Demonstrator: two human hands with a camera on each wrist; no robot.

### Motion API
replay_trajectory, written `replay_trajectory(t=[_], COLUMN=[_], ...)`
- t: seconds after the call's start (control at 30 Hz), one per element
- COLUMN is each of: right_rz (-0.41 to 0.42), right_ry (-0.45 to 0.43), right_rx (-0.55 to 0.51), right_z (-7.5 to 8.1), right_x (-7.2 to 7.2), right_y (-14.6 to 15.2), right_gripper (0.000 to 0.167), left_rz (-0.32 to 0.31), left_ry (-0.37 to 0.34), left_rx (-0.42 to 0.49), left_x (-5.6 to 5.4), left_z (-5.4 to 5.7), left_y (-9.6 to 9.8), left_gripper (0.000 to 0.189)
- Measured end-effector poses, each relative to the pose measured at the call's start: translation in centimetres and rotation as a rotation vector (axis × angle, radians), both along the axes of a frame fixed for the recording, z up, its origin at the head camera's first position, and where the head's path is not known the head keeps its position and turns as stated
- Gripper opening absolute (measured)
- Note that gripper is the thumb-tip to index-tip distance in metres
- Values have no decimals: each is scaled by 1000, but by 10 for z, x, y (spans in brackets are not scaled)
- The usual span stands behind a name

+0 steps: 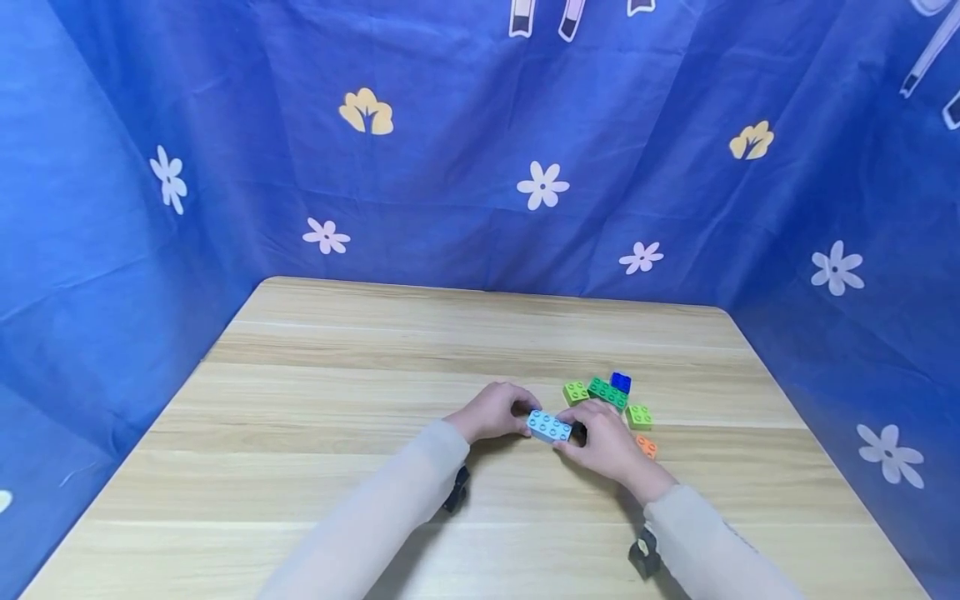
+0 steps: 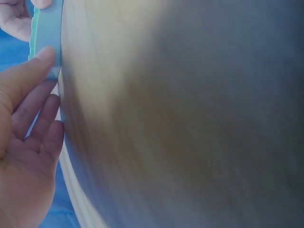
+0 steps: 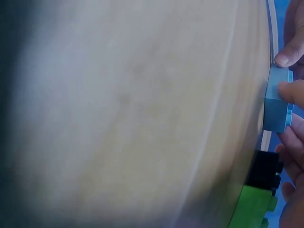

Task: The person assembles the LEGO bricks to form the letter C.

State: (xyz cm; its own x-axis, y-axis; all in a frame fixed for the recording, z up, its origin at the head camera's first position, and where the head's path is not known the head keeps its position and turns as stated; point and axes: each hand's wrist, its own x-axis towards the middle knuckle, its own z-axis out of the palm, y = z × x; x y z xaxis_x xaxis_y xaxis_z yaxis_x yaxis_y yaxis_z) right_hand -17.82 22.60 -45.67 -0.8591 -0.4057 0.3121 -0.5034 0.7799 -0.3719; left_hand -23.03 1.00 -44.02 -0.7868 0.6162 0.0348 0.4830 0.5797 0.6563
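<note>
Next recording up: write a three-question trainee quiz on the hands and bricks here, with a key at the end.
1. What do the left hand and right hand both grip?
2. True or false: the orange brick lies nearer the right hand than the left hand.
3. How many lime-green bricks show in the head view? A) one B) two C) four

Key:
1. The light-blue brick.
2. True.
3. B.

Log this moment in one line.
left grip: holds light-blue eight-stud toy brick | right grip: holds same brick | near right grip: orange brick, green brick
</note>
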Motion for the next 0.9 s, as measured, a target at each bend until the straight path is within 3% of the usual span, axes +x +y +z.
replay_trajectory(t=[0.47, 0.9], right_rz=[85, 171], right_ry=[-88, -141], right_rx=[-43, -118], right_z=[4, 4], right_x=[5, 8], right_y=[-33, -58], right_gripper=[37, 37], left_rz=[-37, 31], left_ry=[-25, -29], left_rx=[114, 147], left_x=[11, 32], left_z=[-4, -4], left_y=[-45, -77], left_gripper=[33, 34])
